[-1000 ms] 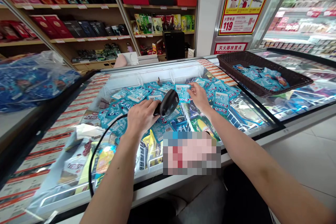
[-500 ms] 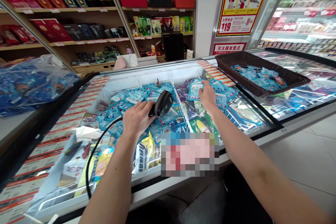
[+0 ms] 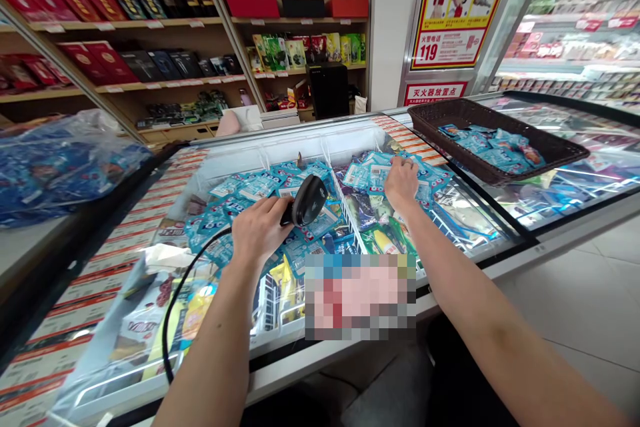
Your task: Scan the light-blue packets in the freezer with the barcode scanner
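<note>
My left hand (image 3: 263, 223) is wrapped round the handle of a black barcode scanner (image 3: 310, 200), whose head faces right above the heap of blue packets (image 3: 260, 183). A black cable (image 3: 173, 307) runs from the scanner down to the left. Over on the right side, my right hand (image 3: 403, 183) has its fingers curled onto a blue packet (image 3: 377, 177) in a smaller group of the same packets. The fingertips are partly hidden by the hand. Both groups lie on the glass top of a chest freezer (image 3: 280, 130).
A brown woven basket (image 3: 500, 170) holding more blue packets stands to the right. At the left lies a clear plastic bag (image 3: 65, 167) full of blue packets. A pixelated patch covers the freezer's near edge. Shelves (image 3: 165, 83) with boxes and bottles stand behind.
My right hand has shifted slightly right, and its fingers are more curled; the packet that was by its fingertips now lies to its left. My left hand with the scanner has barely moved.
</note>
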Demonstrator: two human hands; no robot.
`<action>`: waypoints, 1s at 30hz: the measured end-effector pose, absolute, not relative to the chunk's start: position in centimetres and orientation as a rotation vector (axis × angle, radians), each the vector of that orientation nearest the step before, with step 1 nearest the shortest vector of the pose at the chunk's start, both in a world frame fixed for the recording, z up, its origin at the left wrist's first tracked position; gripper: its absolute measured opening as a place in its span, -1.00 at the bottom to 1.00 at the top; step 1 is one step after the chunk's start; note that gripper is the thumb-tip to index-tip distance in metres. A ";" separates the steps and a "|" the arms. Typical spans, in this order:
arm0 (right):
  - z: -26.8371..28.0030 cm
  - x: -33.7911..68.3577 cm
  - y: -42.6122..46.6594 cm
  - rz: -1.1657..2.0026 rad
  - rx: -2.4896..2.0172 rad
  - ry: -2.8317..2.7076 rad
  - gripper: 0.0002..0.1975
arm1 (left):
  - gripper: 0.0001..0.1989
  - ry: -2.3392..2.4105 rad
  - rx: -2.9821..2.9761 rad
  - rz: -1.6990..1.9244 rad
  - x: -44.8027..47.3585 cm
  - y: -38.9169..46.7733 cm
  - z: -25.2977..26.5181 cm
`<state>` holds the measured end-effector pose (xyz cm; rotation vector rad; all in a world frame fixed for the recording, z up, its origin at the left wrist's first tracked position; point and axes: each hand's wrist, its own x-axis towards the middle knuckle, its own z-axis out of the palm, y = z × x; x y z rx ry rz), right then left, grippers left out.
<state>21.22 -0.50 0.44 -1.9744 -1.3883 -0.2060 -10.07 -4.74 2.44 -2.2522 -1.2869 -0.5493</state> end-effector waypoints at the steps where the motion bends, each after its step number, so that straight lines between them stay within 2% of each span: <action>1: 0.6 20.9 -0.7 -0.225 -1.947 -1.422 -0.64 | -0.70 -1.288 -2.251 -0.553 -10.1 -4.7 2.4; 8: 0.0 18.7 -1.0 -0.206 -1.642 -1.955 -0.70 | -0.71 -1.245 -2.191 -0.544 -10.4 -5.0 2.3; 17: 0.1 18.2 -1.5 -0.299 -1.773 -1.857 -0.78 | -0.68 -1.211 -2.286 -0.450 -10.6 -5.1 2.6; 22: 0.0 16.5 -2.6 -0.239 -1.579 -1.976 -0.73 | -0.67 -1.226 -2.283 -0.398 -11.5 -6.2 2.7; 30: -1.0 14.5 -3.0 0.062 -1.264 -2.267 -0.54 | -0.67 -1.346 -2.254 -0.477 -13.4 -10.2 2.1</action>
